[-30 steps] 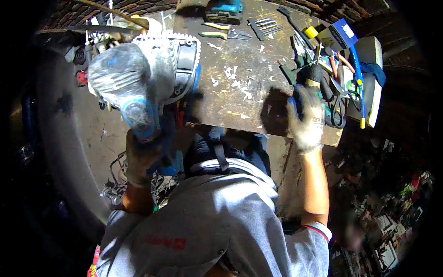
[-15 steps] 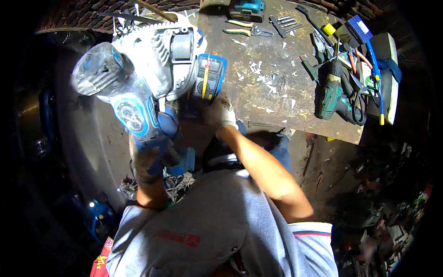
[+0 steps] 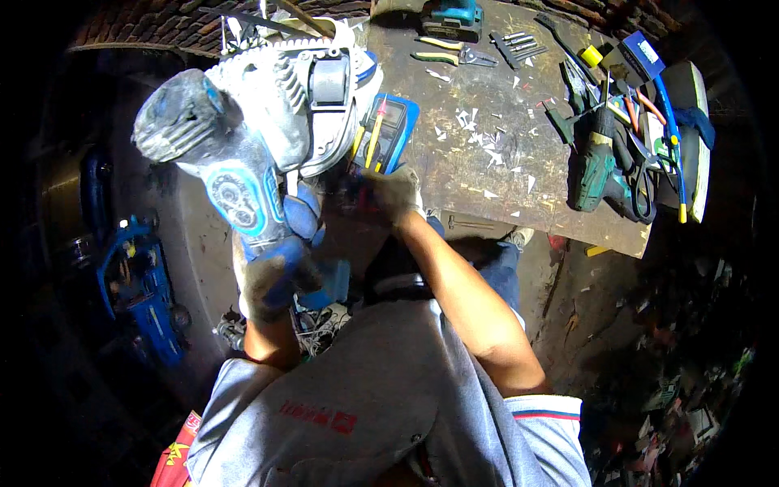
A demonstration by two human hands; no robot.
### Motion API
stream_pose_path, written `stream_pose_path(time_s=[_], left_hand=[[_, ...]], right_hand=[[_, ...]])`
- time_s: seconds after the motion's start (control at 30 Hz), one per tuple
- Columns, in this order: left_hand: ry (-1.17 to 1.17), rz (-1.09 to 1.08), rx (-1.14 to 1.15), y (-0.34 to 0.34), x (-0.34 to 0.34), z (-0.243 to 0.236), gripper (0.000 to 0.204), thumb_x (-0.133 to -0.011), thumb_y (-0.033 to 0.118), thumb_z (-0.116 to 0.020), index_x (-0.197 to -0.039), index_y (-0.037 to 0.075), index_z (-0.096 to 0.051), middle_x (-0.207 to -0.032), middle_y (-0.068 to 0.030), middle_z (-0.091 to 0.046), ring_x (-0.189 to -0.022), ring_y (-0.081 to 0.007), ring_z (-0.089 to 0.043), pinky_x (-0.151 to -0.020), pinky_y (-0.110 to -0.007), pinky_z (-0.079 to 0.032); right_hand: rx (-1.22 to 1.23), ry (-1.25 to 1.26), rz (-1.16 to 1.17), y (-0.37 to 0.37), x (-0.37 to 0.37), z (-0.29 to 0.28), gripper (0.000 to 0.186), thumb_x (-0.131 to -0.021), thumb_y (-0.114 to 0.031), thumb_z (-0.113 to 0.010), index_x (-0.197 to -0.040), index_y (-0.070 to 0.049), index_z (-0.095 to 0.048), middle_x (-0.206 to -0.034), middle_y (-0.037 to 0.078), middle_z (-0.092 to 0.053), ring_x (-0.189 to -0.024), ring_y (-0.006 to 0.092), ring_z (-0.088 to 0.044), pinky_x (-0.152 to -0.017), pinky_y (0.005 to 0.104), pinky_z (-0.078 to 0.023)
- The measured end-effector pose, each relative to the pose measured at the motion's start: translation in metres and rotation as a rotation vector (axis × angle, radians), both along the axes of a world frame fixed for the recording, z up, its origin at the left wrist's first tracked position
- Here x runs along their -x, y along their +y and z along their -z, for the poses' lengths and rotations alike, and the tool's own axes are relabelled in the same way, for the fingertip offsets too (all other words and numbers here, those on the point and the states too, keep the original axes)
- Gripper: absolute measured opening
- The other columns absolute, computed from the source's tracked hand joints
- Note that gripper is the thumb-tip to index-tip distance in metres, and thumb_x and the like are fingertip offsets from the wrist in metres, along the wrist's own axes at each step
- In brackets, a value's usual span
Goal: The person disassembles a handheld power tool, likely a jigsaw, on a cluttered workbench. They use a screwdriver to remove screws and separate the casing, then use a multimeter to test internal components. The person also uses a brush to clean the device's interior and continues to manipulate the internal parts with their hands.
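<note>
My left hand (image 3: 274,276), in a dirty blue and pale glove, is wrapped round the handle of a large power tool with a worn grey and blue body (image 3: 243,200). Its whitish metal housing (image 3: 268,101) is open at the right, where a grey cylinder shows. A blue multimeter (image 3: 403,134) stands against the housing's right side, at the bench's near edge. Two yellow test probes (image 3: 374,142) lie over its front. My right hand (image 3: 395,193), gloved, is closed just below the multimeter and the probes' near ends; shadow hides its fingertips and whatever they hold.
Metal scraps and screws (image 3: 487,146) are scattered on the wooden bench (image 3: 454,183). Yellow-handled cutters (image 3: 454,53), a battery pack (image 3: 452,18) and a bit set (image 3: 517,50) lie farther back. At the right sit a green drill (image 3: 595,174), scissors (image 3: 641,187) and pliers (image 3: 647,105).
The view has shifted, moving the bench things rightward. A second yellow probe now shows beside the first, and the multimeter looks more tilted. My left hand keeps its hold on the power tool.
</note>
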State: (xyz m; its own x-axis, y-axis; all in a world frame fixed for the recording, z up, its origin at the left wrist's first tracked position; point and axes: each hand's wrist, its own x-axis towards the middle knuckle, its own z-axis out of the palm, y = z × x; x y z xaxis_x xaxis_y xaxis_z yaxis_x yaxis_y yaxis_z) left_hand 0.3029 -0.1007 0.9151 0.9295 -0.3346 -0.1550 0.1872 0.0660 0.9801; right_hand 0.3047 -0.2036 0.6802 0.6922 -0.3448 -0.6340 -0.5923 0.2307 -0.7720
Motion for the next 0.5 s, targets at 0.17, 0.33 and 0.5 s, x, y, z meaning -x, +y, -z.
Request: stream_pose_path(time_s=[0.17, 0.33, 0.5], left_hand=[[-0.039, -0.043, 0.010, 0.000, -0.003, -0.013, 0.057, -0.068, 0.014, -0.066, -0.118, -0.008, -0.052, -0.085, -0.0103, -0.057, -0.080, -0.0227, -0.053, -0.068, -0.034, -0.044], [-0.080, 0.178, 0.388, -0.011, -0.020, -0.017, 0.056, -0.069, 0.022, -0.076, -0.117, 0.007, -0.053, -0.076, -0.0023, -0.053, -0.078, -0.0177, -0.041, -0.060, -0.025, -0.042], [-0.078, 0.046, 0.349, 0.013, -0.009, 0.000, 0.049, -0.069, 0.023, -0.076, -0.111, 0.007, -0.055, -0.075, -0.0023, -0.052, -0.076, -0.0171, -0.041, -0.058, -0.025, -0.040]], right_hand=[[-0.133, -0.443, -0.083, -0.027, 0.041, -0.002, 0.025, -0.095, -0.016, -0.055, -0.113, -0.002, -0.065, -0.105, 0.014, -0.070, -0.095, 0.0207, -0.068, -0.083, 0.0333, -0.053], [-1.154, -0.448, 0.238, -0.062, 0.108, -0.089, 0.039, -0.094, -0.015, -0.058, -0.129, 0.002, -0.052, -0.114, 0.011, -0.064, -0.101, 0.0193, -0.061, -0.089, 0.0327, -0.050], [-1.055, -0.283, 0.020, -0.061, 0.144, -0.089, 0.041, -0.094, -0.010, -0.059, -0.131, 0.002, -0.048, -0.110, 0.012, -0.065, -0.100, 0.0181, -0.063, -0.085, 0.0322, -0.052]])
